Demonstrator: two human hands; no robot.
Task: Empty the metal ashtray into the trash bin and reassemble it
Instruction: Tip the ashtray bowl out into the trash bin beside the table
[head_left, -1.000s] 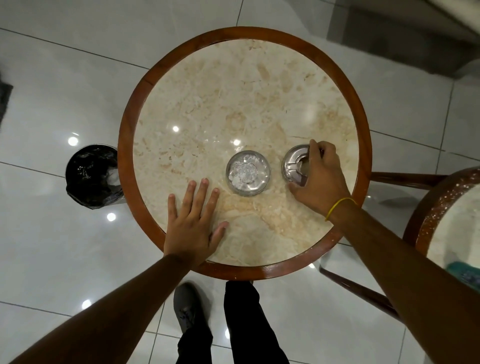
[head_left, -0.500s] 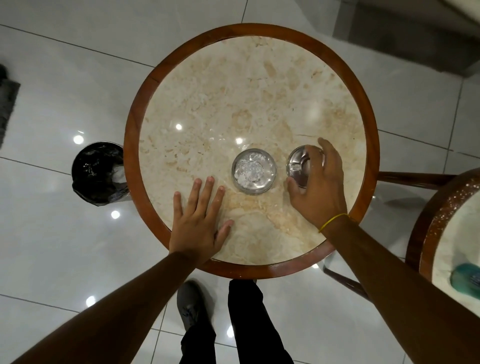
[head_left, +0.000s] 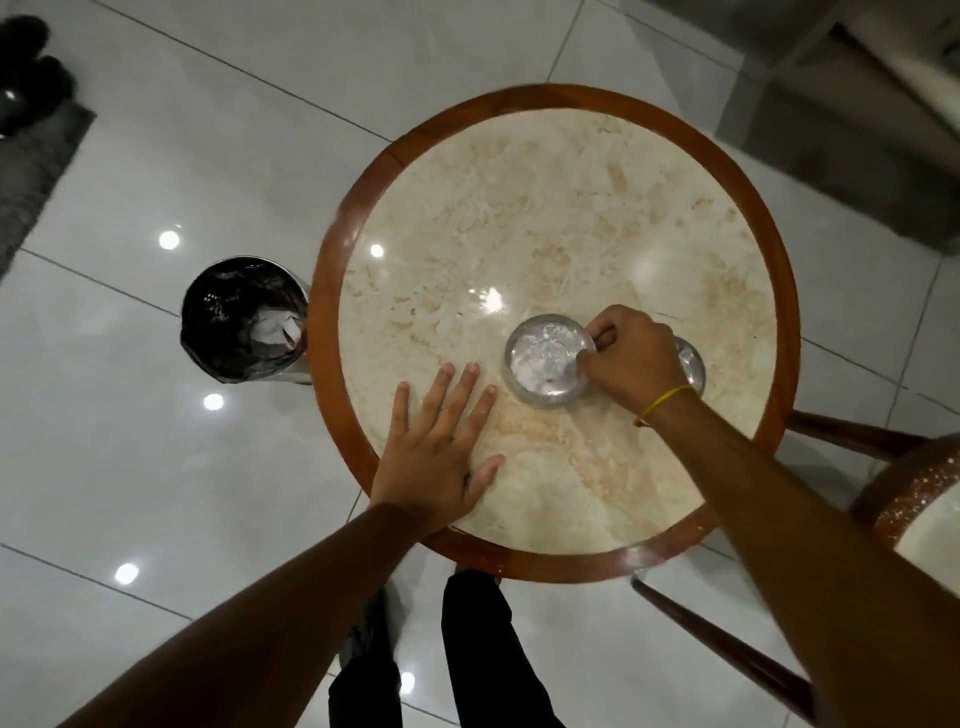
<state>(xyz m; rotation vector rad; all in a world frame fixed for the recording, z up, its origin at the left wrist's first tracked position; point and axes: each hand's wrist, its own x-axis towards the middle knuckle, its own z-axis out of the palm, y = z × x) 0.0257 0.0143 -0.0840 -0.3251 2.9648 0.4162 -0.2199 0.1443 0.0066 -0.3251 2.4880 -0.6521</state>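
The metal ashtray is apart in two pieces on the round marble table (head_left: 519, 218). Its bowl (head_left: 543, 364) holds pale ash and sits near the table's middle. My right hand (head_left: 631, 358) pinches the bowl's right rim with thumb and fingers. The ashtray's lid (head_left: 691, 364) lies just right of the bowl, mostly hidden behind my right hand. My left hand (head_left: 441, 452) rests flat on the tabletop, fingers spread, left of the bowl and holding nothing. The trash bin (head_left: 239, 319), lined with a black bag, stands on the floor against the table's left edge.
A chair's wooden frame (head_left: 727, 649) runs under the table's right side. A second round table (head_left: 914, 499) edges in at the right. A dark mat (head_left: 31, 171) lies on the glossy tiled floor at far left. My legs stand below the table's near rim.
My right hand has let go of the lid and moved left onto the bowl's right rim. The lid stays on the table. The view has swung so the table sits further right.
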